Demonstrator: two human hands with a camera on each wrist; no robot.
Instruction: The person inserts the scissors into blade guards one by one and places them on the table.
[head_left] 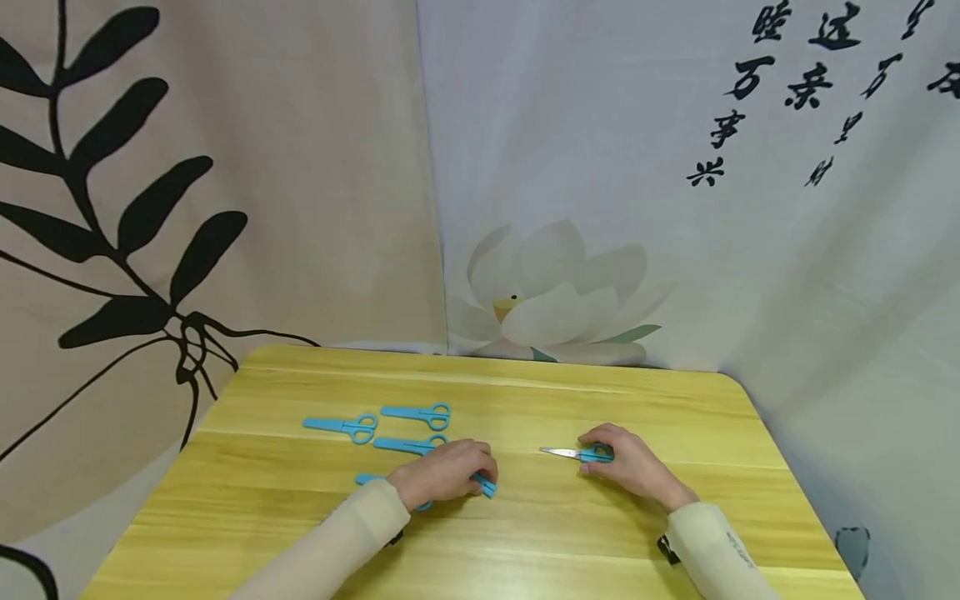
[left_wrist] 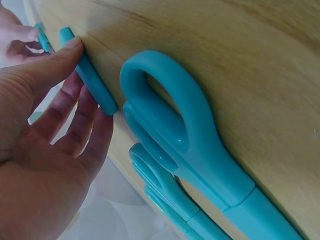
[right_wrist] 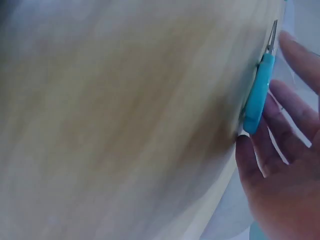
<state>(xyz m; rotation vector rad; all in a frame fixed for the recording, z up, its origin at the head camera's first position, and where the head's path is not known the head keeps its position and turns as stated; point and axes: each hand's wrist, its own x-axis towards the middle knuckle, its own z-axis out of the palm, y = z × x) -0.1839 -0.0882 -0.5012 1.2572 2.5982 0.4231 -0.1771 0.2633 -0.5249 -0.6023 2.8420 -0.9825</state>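
Observation:
My left hand (head_left: 447, 472) holds a small blue blade cover (left_wrist: 90, 75) between thumb and fingers, just over the wooden table. Bare pointed metal blades show on the blue-handled scissors (head_left: 592, 453) at my right hand (head_left: 630, 457). Those scissors lie with blades toward the left; in the right wrist view the fingers rest loosely along the handle (right_wrist: 259, 95), the thumb standing apart from it. Under and beside my left wrist lie more blue scissors (left_wrist: 205, 150) with covered blades, partly hidden by the hand in the head view.
Covered blue scissors (head_left: 341, 425) lie at the left of the wooden table (head_left: 525, 550), with another covered pair (head_left: 417, 414) behind and one pair (head_left: 405, 445) nearer. A printed curtain (head_left: 337, 208) hangs along the table's back edge.

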